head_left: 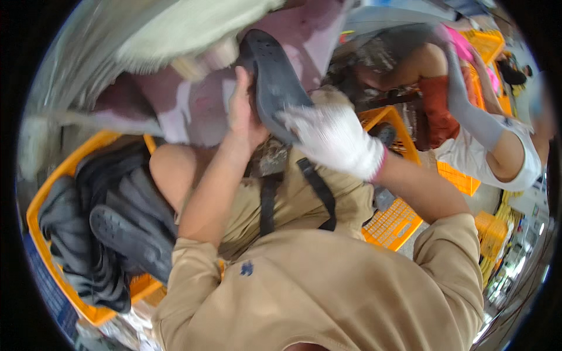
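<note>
A dark grey shoe sole (274, 76), with small holes near its far end, is held tilted over my lap. My bare left hand (243, 114) grips its left edge, the thumb pointing up along the side. On my right hand (338, 139) is a white knit glove; its fingers close on the near end of the sole and are slightly blurred. Just beyond the sole's far end is a large round whitish brush-like wheel (193, 35), smeared by motion. To my left, another dark sole (132, 240) lies on a heap in a yellow crate (42, 190).
Pinkish, stained machine panels (202, 108) stand in front of my hands. Close on my right are yellow crates (391, 225), one holding dark pieces. Farther right sits a co-worker with a grey sleeve (471, 114), with more yellow crates (486, 44) behind.
</note>
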`<move>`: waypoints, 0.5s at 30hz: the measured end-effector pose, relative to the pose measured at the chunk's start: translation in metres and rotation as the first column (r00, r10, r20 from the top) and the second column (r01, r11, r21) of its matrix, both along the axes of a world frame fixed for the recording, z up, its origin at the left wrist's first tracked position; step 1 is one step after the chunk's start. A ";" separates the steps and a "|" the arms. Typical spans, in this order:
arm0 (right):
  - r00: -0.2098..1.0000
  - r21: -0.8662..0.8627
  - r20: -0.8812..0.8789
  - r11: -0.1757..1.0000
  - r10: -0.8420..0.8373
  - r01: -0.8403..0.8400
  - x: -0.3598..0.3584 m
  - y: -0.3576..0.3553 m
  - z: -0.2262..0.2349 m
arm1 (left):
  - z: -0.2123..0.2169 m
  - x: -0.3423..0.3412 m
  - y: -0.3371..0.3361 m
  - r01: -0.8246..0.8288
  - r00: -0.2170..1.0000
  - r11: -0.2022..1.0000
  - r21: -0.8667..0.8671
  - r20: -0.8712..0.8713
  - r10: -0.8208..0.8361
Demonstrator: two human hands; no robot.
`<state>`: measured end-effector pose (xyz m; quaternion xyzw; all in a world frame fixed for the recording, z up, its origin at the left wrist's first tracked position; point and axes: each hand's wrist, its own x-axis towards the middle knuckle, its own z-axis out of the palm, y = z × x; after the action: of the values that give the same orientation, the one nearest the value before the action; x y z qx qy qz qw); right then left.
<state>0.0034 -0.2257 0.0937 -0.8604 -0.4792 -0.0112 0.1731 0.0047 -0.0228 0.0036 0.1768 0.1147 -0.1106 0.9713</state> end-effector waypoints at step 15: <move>0.645 -0.087 -0.700 0.933 -0.307 0.350 0.014 0.115 0.019 | -0.065 0.036 0.028 -0.167 0.963 0.970 0.175 -0.182 0.198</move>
<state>0.0169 -0.1111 0.1126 -0.8661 -0.2122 0.2724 0.3614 0.0410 0.0055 -0.0613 0.2299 0.2351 -0.0278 0.9440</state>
